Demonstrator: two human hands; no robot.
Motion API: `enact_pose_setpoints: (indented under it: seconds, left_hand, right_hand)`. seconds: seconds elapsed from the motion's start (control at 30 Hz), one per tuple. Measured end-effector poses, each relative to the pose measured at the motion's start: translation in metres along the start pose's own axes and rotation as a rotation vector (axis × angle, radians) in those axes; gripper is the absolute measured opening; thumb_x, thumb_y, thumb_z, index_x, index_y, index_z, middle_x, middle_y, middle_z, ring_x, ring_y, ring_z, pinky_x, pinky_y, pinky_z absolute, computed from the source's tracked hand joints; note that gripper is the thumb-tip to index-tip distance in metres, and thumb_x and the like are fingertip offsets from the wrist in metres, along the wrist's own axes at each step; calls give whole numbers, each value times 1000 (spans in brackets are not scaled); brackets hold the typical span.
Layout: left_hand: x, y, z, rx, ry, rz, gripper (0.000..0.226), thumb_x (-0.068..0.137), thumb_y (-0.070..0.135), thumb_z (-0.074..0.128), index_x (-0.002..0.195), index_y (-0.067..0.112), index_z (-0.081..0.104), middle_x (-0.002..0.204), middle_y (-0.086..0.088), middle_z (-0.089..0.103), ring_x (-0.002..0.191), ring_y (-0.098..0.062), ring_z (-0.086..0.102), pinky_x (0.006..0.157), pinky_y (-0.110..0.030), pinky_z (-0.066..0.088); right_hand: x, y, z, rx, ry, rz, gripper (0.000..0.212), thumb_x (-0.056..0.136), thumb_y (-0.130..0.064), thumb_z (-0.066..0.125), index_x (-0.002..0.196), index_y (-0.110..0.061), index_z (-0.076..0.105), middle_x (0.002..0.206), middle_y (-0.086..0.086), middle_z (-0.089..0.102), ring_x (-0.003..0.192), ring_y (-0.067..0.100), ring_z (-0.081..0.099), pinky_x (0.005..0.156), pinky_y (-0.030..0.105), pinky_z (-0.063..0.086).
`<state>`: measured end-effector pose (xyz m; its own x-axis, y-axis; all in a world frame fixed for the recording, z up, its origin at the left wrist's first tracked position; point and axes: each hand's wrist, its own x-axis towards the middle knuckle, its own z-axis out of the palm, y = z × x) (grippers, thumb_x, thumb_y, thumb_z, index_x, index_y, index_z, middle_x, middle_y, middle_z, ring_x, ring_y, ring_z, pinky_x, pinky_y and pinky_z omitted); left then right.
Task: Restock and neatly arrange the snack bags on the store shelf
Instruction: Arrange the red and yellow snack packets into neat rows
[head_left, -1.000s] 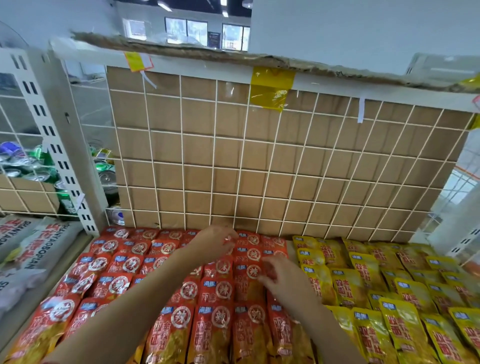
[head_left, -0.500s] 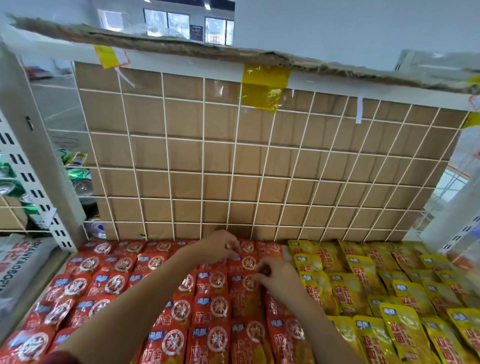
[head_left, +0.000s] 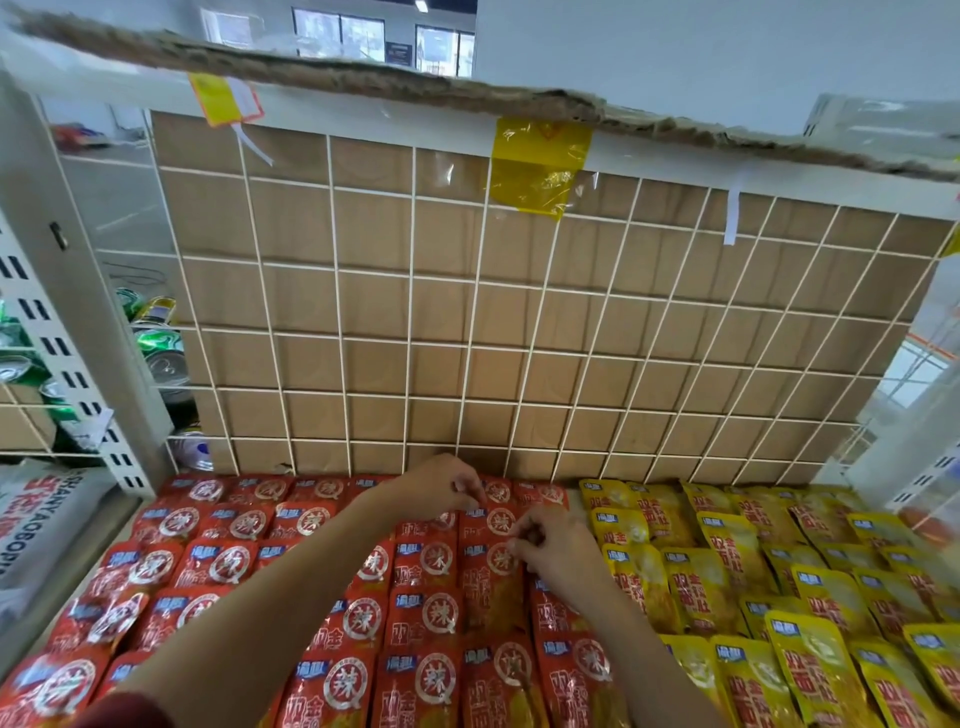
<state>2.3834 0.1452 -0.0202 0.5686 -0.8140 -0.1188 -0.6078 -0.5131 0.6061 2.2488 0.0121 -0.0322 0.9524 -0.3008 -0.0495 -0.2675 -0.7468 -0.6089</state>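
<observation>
Several red snack bags lie in overlapping rows across the left and middle of the shelf. Yellow snack bags fill the right side. My left hand reaches to the back row, its fingers curled down and pinching the top edge of a red bag there. Just to the right and nearer me, my right hand pinches the upper edge of another red bag in the rightmost red column. Both forearms cross over the front rows and hide the bags beneath them.
A white wire grid backed by brown cardboard closes the shelf's rear. A white perforated upright stands at the left, with drink cans behind it and a grey sack on the neighbouring shelf.
The view has shifted closer and rightward. My left hand stays at the back row; my right hand has moved up toward it and its fingers have curled onto a red bag's edge.
</observation>
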Motion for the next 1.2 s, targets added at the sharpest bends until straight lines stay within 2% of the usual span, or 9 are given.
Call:
enact_pose_setpoints:
  seconds: [0.3,0.5,0.57,0.67,0.77,0.87,1.03,1.2]
  left_hand:
    - [1,-2,1,-9,14,-15,18,90,15,58,104,11,68,108,-6,65,97,-14,58,84,-25,44]
    - [1,-3,1,-2,9,-5,19,90,16,57,105,10,67,109,-6,65,93,-9,54,82,-22,42]
    - [1,-2,1,3,5,-8,20,91,17,57,106,10,66,110,-6,64,94,-8,53,82,-21,42]
    - [1,-2,1,4,7,0,21,91,15,57,108,8,66,110,-6,64,93,-7,52,75,-14,39]
    - [1,-3,1,-7,13,4,21,90,13,57,107,7,66,111,-7,64,92,-6,51,71,-7,37]
    - [1,-3,1,-5,18,4,21,90,13,57,108,8,67,110,-6,64,93,-6,51,72,-9,37]
    - [1,-3,1,-11,20,-6,20,90,14,58,106,10,67,103,0,63,90,-5,52,81,-19,41]
    - [-4,0,1,-31,78,-29,14,89,20,59,102,19,65,91,12,58,85,-2,53,72,-15,40]
  right_hand:
    - [0,1,0,65,29,-16,29,84,-21,65,68,-37,46,73,-17,53,63,-1,50,60,11,40]
    - [-1,1,0,51,36,-13,31,84,-21,65,67,-37,45,71,-17,50,65,-1,50,58,9,38]
    - [-2,1,0,36,38,-16,25,84,-21,65,70,-33,47,70,-18,49,64,-3,48,57,7,36]
    - [-4,1,0,30,54,-20,13,84,-22,65,80,-26,53,72,-18,48,69,-2,49,60,8,39]
    - [-5,0,0,48,76,-18,13,84,-22,65,79,-26,53,74,-18,50,75,1,52,67,13,43]
    - [-4,-1,-1,38,71,-15,12,84,-22,65,80,-25,54,73,-18,50,75,1,52,65,12,42]
    - [-5,-2,-2,27,49,-11,10,84,-21,65,82,-24,55,73,-17,51,77,5,55,71,20,48]
    - [-10,-3,-3,58,96,-10,10,84,-27,65,92,-21,61,81,-14,55,77,1,53,62,6,40]
